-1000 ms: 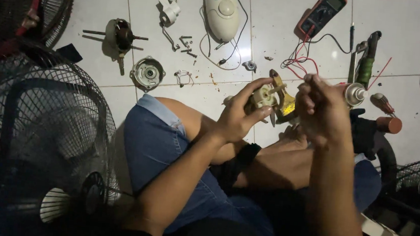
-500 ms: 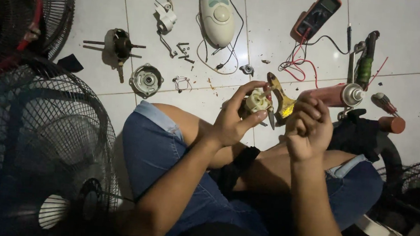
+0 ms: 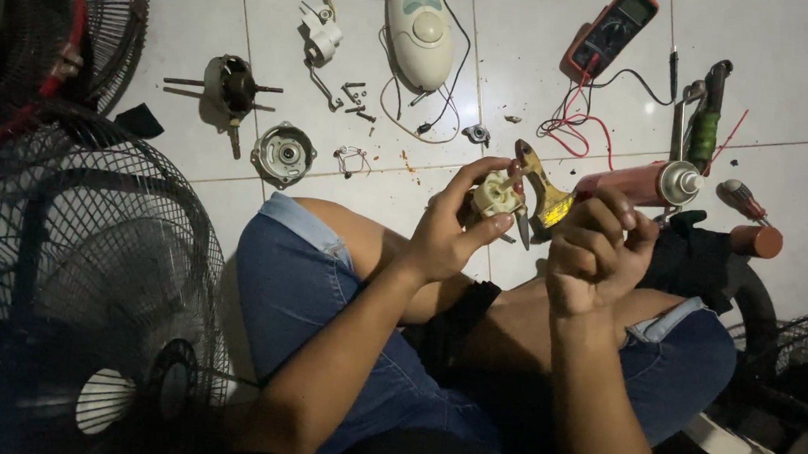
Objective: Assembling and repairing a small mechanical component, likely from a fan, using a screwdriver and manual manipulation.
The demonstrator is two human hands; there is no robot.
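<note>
Tiled floor [image 3: 802, 57], white, scattered with parts. A black wire fan guard [image 3: 75, 259] fills the lower left; a second fan cage [image 3: 103, 21] sits at the upper left.

The person sits on the floor in blue denim shorts [image 3: 311, 306], knees drawn up, both forearms reaching out over them.

A white fan housing [image 3: 425, 22] with a round knob lies on the floor at the top centre, wires trailing from it. To its right is a multimeter [image 3: 612, 27] with red and black leads. A red spray can [image 3: 638, 183] lies on its side just beyond the hands.

Further left lie a motor rotor [image 3: 232, 89] on its shaft and a round metal end cap [image 3: 283, 153], near each other but apart.

Left hand [image 3: 452, 231]: grip closed around a small cream-coloured gear part [image 3: 495, 196], held up above the knees, thumb under, fingers over the top.

Right hand [image 3: 595, 247]: grip curled into a tight fist, just beside the left hand; whether it holds anything, I cannot tell. A paintbrush [image 3: 544, 185] with a yellowish handle shows between the two hands, touching the gear part's side.

Small screws [image 3: 355, 93] lie loose near the housing.
</note>
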